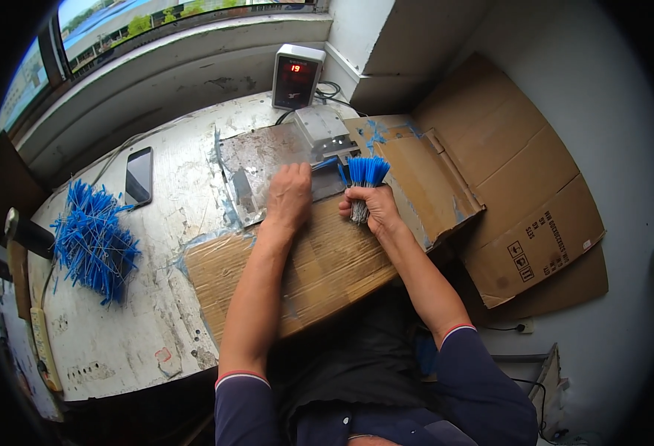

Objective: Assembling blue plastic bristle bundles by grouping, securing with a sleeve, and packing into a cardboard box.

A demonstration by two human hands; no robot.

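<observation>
My right hand [375,204] is closed around a bundle of thin pale strands with blue ends [368,171], the blue ends pointing up and away from me. My left hand [291,195] is closed over the metal plate [256,152], slightly blurred. A blue-ended strand [325,163] reaches from its fingertips toward a small light-grey device [321,125] at the plate's far right. My left fingertips are partly hidden by the back of the hand. On the left of the table lies a loose pile of the same blue-ended strands [96,241].
A phone [139,176] lies near the pile. Behind the plate stands a counter box with a red lit display [298,76]. Flattened cardboard [290,282] covers the table's front edge; more cardboard [535,186] leans at right. A power strip [44,349] runs along the left edge.
</observation>
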